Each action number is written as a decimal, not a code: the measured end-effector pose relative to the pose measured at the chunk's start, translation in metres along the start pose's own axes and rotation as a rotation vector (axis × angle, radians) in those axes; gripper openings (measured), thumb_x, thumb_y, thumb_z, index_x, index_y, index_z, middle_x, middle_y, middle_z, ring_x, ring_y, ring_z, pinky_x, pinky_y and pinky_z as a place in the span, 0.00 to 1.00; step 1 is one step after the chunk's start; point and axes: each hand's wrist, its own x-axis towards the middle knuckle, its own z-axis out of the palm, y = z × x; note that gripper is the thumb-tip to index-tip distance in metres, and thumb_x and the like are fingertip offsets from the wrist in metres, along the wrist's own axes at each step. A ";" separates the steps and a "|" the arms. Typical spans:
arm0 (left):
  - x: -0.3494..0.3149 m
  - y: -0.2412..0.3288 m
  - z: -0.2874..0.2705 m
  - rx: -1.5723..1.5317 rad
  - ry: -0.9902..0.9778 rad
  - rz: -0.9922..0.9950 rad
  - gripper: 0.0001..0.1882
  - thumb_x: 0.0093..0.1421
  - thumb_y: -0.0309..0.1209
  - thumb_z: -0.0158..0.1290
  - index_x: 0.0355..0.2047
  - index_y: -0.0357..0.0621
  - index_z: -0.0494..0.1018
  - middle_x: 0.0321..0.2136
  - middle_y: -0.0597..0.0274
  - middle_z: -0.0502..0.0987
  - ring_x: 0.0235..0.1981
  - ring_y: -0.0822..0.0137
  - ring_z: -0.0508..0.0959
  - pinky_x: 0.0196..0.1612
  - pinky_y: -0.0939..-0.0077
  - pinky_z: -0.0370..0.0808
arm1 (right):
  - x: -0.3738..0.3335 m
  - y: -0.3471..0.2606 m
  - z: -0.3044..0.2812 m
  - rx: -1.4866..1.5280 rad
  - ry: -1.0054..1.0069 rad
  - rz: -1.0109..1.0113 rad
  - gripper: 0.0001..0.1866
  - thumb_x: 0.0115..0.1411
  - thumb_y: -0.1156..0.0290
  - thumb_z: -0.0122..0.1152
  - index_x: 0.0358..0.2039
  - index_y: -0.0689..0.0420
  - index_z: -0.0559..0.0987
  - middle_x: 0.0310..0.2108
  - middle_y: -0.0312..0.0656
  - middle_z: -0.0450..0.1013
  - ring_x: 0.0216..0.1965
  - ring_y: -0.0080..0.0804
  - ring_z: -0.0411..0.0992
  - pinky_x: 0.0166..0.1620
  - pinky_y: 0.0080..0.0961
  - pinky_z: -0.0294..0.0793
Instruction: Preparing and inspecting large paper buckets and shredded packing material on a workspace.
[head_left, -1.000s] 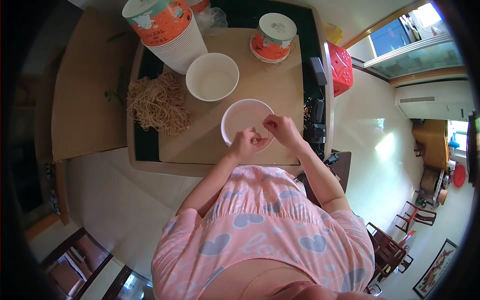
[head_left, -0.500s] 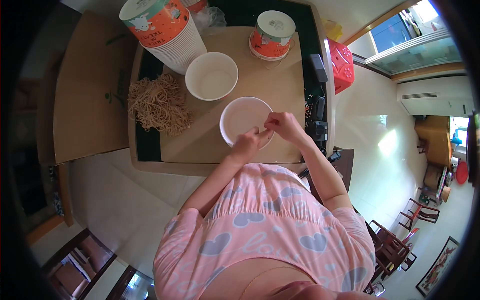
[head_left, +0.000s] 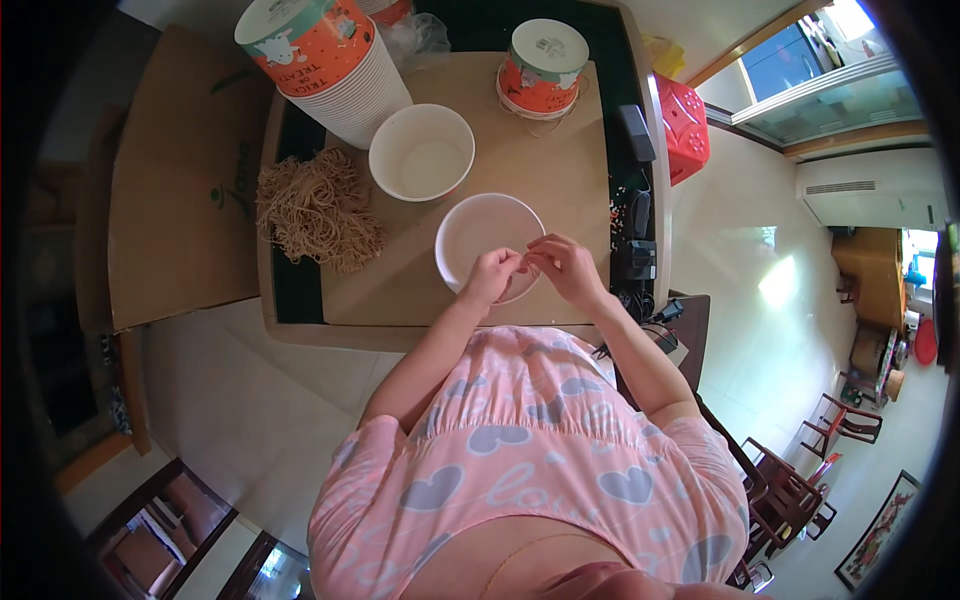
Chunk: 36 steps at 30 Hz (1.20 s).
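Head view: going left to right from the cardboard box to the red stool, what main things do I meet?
cardboard box → tangle of tan twine → nearer white tub → black adapters → red plastic stool

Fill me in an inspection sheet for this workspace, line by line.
Surface: brown board on a dark green tabletop.
Things: near white tub, open side up; second open tub beyond it; tangle of tan string to the left; tall tub stack; orange tub standing rim-down.
Clutter: clear plastic bag behind the stack; small specks right of the board.
Hands: left hand and right hand close together over the near tub's right side; whatever they pinch is too small to tell.
Cables: black cables near black adapters, right edge.
Surroundings: cardboard box left; red stool right.
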 end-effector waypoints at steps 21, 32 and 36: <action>0.002 -0.006 0.000 0.064 0.129 0.067 0.05 0.57 0.23 0.56 0.34 0.36 0.77 0.29 0.65 0.78 0.26 0.79 0.73 0.28 0.86 0.70 | -0.017 -0.009 0.026 0.084 0.250 -0.009 0.09 0.57 0.77 0.56 0.39 0.61 0.78 0.39 0.46 0.74 0.36 0.44 0.75 0.37 0.30 0.75; -0.008 0.003 0.001 0.167 0.110 0.207 0.06 0.59 0.22 0.52 0.35 0.34 0.77 0.33 0.59 0.80 0.33 0.72 0.80 0.37 0.80 0.76 | -0.014 -0.014 0.025 0.058 0.221 0.135 0.06 0.53 0.76 0.62 0.32 0.59 0.77 0.30 0.40 0.73 0.25 0.30 0.69 0.30 0.24 0.71; -0.014 0.010 0.005 0.420 0.159 0.281 0.06 0.58 0.22 0.53 0.34 0.35 0.77 0.30 0.60 0.81 0.30 0.73 0.80 0.34 0.80 0.76 | -0.013 -0.012 0.028 0.050 0.246 0.142 0.05 0.53 0.76 0.62 0.32 0.58 0.77 0.30 0.40 0.72 0.25 0.30 0.70 0.30 0.24 0.71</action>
